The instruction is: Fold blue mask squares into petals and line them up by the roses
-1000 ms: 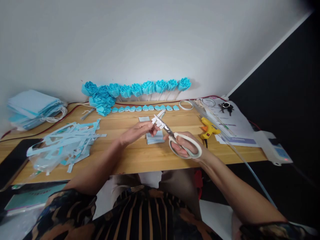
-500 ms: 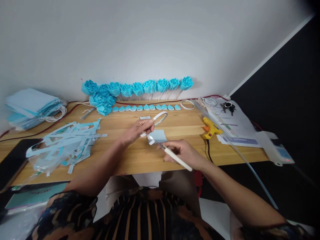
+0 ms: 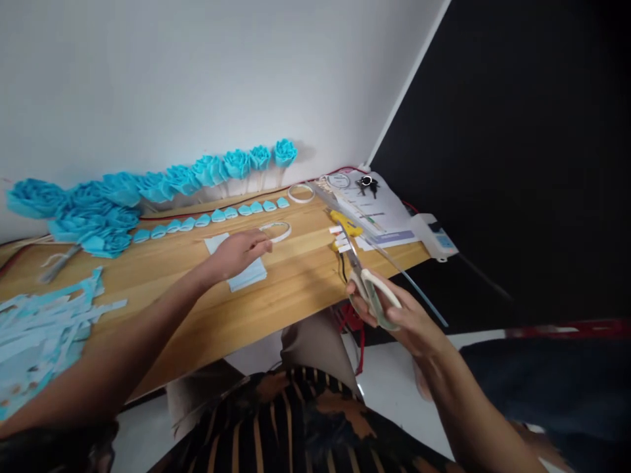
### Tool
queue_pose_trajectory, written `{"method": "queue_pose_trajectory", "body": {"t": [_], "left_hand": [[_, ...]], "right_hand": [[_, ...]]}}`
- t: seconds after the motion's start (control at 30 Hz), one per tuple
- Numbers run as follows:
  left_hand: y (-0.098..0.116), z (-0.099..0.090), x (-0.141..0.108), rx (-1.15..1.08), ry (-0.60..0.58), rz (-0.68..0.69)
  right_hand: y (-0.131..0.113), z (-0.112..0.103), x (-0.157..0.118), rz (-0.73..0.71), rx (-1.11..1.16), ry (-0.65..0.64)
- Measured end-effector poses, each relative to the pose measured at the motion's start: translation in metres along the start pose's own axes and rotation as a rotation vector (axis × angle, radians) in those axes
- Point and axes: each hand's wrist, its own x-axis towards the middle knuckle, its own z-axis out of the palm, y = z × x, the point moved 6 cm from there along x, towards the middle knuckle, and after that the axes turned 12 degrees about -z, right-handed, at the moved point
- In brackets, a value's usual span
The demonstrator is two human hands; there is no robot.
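My right hand (image 3: 382,305) grips scissors (image 3: 377,295) by their white handles, at the table's front right edge. Several small white strips (image 3: 341,240) are along the blades, which point up and away from me. My left hand (image 3: 239,255) hovers over the middle of the table, fingers loosely bent and apparently holding nothing. Just beyond its fingertips lies a narrow white tape roll (image 3: 277,231), partly behind the hand. Pale blue fabric squares (image 3: 249,276) lie under and beside this hand.
Blue fabric roses (image 3: 180,179) line the wall, with a row of folded blue petals (image 3: 202,221) before them. Cut strips (image 3: 44,328) are heaped at left. A yellow glue gun (image 3: 346,224), another ring (image 3: 301,192), keys (image 3: 367,184) and papers (image 3: 394,223) are at right.
My view has turned right. The scissors have moved right and now point upward, away from the left hand. The tape roll, held up in my left hand before, now lies beyond its fingertips.
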Motion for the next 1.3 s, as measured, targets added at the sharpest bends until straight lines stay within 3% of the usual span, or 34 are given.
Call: {"method": "queue_pose_trajectory", "body": {"t": [0.13, 0.2, 0.3, 0.43, 0.53, 0.6, 0.7, 0.83, 0.97, 1.1, 1.2, 1.3], "left_hand": [[0.03, 0.032, 0.066, 0.156, 0.106, 0.105], [0.042, 0.048, 0.091, 0.266, 0.071, 0.092], [0.048, 0.043, 0.103, 0.369, 0.113, -0.015], [0.039, -0.011, 0.074, 0.269, 0.312, 0.018], [0.012, -0.047, 0.037, 0.136, 0.413, -0.034], [-0.007, -0.059, 0.011, 0.079, 0.432, -0.09], [-0.033, -0.061, -0.026, 0.053, 0.383, -0.173], [-0.064, -0.064, -0.059, -0.009, 0.431, -0.282], [-0.08, -0.06, -0.065, -0.114, 0.436, -0.336], [-0.084, -0.051, -0.068, -0.197, 0.451, -0.318], [-0.09, -0.053, -0.076, -0.272, 0.522, -0.325], [-0.095, -0.061, -0.08, -0.331, 0.62, -0.315]], "right_hand": [[-0.01, -0.005, -0.02, 0.105, -0.213, 0.015], [-0.018, -0.008, -0.026, 0.127, -0.335, 0.007], [-0.026, -0.018, -0.031, 0.14, -0.483, 0.061], [-0.005, -0.028, -0.014, 0.154, -0.501, 0.151], [0.025, -0.019, 0.028, 0.102, -0.611, 0.11], [0.04, -0.007, 0.061, -0.016, -0.754, 0.059], [0.046, 0.007, 0.094, -0.15, -1.118, 0.02], [0.022, 0.032, 0.112, -0.376, -1.6, 0.021], [0.027, 0.086, 0.146, -0.319, -1.603, -0.241], [0.064, 0.146, 0.198, -0.24, -1.676, -0.477], [0.093, 0.167, 0.228, -0.19, -1.708, -0.567], [0.104, 0.177, 0.237, -0.25, -1.647, -0.664]]}}
